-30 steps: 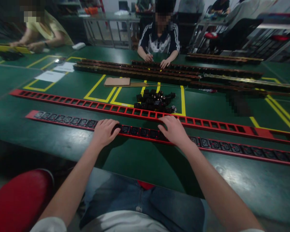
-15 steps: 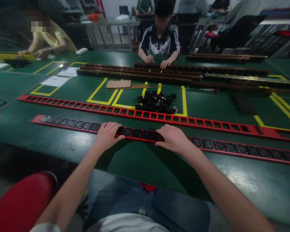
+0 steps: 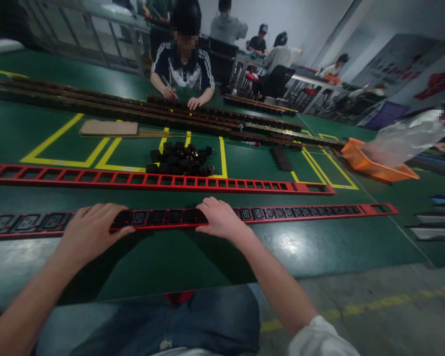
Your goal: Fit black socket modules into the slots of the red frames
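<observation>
Fingers (image 3: 114,211) of both bare hands curl over a long red strip (image 3: 166,227), the thumbs along its near edge; left hand (image 3: 91,231) and right hand (image 3: 224,221) appear to be gripping it, with a short stretch of the strip between them. Black sockets (image 3: 140,217) fill that stretch and run on past the fingers to either side. The strip lies directly under the fingers, close to the surface (image 3: 152,269); whether it is lifted at all cannot be told.

The step in hand looks like steadying or placing the strip. Any shift from here would call for both hands moving together, keeping its long ends level.

Just beyond the fingers lies a red frame (image 3: 159,187) with open slots, apart from the strip. Farther out, a pile of black parts (image 3: 180,159) sits ahead of the gap between the hands, with cardboard (image 3: 109,128) ahead of the left fingers. Beyond are long dark bars (image 3: 207,122) and a co-worker (image 3: 183,69) holding a pen (image 3: 167,83).
</observation>
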{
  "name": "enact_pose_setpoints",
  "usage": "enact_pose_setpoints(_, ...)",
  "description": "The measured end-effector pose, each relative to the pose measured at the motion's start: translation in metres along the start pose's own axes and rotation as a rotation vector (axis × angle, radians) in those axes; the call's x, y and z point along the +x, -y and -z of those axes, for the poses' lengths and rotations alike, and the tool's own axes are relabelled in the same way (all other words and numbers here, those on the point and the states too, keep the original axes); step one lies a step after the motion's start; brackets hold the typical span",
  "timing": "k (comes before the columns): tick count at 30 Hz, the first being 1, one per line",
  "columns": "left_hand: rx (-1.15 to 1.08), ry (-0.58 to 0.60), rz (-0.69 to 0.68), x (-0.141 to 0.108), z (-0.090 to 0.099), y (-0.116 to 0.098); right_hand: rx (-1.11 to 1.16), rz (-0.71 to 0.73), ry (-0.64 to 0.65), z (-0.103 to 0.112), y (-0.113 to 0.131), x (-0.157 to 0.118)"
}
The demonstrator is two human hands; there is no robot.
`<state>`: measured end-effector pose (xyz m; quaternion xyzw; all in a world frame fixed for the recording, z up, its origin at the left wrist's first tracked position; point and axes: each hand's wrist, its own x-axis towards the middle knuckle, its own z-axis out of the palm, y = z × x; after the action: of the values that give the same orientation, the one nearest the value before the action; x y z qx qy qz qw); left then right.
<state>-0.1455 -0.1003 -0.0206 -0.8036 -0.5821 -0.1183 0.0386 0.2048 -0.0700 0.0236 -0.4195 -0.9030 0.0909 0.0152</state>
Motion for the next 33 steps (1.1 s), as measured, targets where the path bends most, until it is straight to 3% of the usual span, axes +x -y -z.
enact_pose_setpoints(11, -0.080, 0.037, -0.131, 0.023, -0.011, -0.094, 0.046, -0.200, -0.010, 0.009, -0.062, -0.079)
enact_pose_setpoints(16, -0.083, 0.063, -0.138, 0.041, -0.011, -0.145, -0.001, -0.312, -0.107, 0.010, -0.074, -0.113)
enact_pose_setpoints(19, -0.087, 0.072, -0.149, 0.056, -0.010, -0.169, 0.006, -0.293, -0.253, 0.010, -0.074, -0.113)
enact_pose_setpoints(22, -0.095, 0.069, -0.162, 0.069, -0.011, -0.185, -0.002, -0.301, -0.376, 0.006, -0.066, -0.092)
enact_pose_setpoints(27, -0.160, 0.071, -0.170, 0.070, -0.010, -0.179, -0.092, -0.325, -0.279, -0.013, -0.042, -0.052)
enact_pose_setpoints(33, -0.143, -0.054, -0.094, 0.013, 0.005, -0.132, -0.218, -0.299, -0.302, -0.028, -0.036, -0.043)
